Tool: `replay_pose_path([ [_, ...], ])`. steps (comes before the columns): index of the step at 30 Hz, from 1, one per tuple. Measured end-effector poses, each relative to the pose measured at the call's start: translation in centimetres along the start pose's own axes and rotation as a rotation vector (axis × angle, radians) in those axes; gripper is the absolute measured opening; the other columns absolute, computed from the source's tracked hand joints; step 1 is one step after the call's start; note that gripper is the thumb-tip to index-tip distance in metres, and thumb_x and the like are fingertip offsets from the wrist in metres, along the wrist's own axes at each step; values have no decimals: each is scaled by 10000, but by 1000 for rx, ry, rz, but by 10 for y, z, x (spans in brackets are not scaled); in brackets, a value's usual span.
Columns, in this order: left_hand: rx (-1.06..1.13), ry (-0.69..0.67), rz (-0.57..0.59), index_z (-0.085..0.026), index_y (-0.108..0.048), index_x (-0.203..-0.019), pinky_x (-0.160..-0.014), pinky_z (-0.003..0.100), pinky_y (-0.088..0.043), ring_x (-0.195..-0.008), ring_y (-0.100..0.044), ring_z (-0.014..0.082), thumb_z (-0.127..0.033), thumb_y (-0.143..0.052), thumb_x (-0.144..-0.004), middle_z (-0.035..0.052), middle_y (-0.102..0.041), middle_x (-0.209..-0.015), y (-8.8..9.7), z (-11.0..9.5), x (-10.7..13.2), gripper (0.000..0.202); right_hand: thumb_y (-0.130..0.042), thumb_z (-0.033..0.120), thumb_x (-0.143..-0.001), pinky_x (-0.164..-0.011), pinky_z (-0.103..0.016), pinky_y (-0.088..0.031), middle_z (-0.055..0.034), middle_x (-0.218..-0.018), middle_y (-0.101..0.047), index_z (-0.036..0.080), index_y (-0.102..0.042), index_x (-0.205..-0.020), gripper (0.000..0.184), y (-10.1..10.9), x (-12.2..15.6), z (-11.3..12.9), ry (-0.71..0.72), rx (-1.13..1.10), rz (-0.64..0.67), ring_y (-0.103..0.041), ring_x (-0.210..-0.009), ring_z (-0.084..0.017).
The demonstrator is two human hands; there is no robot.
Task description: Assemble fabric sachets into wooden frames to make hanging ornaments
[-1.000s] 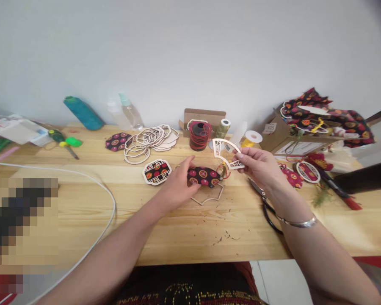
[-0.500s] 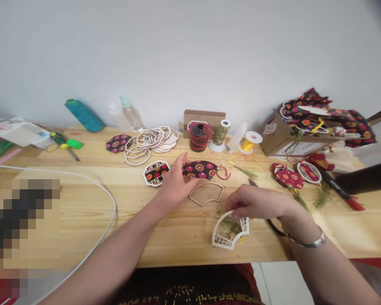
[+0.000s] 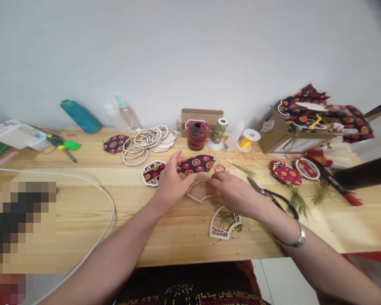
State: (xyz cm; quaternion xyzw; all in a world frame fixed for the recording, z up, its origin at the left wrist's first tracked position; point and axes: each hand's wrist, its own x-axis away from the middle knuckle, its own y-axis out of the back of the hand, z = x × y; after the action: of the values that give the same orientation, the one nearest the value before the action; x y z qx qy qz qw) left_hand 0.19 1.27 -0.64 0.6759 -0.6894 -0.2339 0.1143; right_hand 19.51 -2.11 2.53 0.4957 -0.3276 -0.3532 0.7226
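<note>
My left hand pinches the left end of a fan-shaped piece covered in dark cloth with red and orange round patterns. My right hand has its fingers bent together over the right end of a thin fan-outline frame; the fingertips are partly hidden, so any grip is unclear. Nearer me lies a pale fan-shaped lattice frame, with green tassel threads showing in its opening. Beside my left hand rests a white lattice ornament backed with patterned cloth.
Black-handled scissors lie right of my right hand. Behind stand a red cord spool, an olive thread cone and a yellow spool. Several wooden frames are piled back left. A cardboard box of cloth stands right; a white cable curves left.
My right hand has let go of the pale lattice frame, now on the table, and moved up and left to the thin frame. My left hand keeps the cloth-covered piece.
</note>
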Motion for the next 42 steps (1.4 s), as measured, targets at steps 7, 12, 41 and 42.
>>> replay_pose_path([
  [7, 132, -38, -130, -185, -420, -1318, -920, 407, -471, -1061, -607, 227, -280, -716, -703, 114, -613, -1198, 0, 0, 0, 689, -685, 293, -804, -817, -357, -451, -127, -978, -623, 125, -662, -918, 204, -8, -26, -2, -55, 130, -86, -545, -933, -245],
  [12, 189, -59, -148, -185, -418, -1318, -935, 425, -460, -1069, -600, 235, -278, -725, -695, 120, -607, -1200, -1, -1, 1, 701, -695, 342, -798, -890, -376, -447, -156, -1050, -627, 102, -654, -991, 311, -11, -46, -15, -71, 99, -177, -545, -1032, -268],
  [41, 962, 428, 311, -156, -742, -907, -666, 281, -534, -725, -670, 169, -364, -767, -713, 75, -746, -833, 4, -10, 2, 286, -711, 302, -677, -663, -280, -447, -15, -770, -702, 175, -710, -832, 201, -9, -23, -16, -242, -1419, -373, -575, -664, -116],
  [42, 937, 431, 289, -166, -744, -914, -655, 286, -535, -711, -669, 167, -355, -776, -702, 67, -748, -834, 4, -9, 2, 286, -711, 305, -678, -680, -288, -457, -21, -787, -714, 179, -717, -837, 203, -10, -24, -16, -235, -1401, -373, -588, -683, -123],
])
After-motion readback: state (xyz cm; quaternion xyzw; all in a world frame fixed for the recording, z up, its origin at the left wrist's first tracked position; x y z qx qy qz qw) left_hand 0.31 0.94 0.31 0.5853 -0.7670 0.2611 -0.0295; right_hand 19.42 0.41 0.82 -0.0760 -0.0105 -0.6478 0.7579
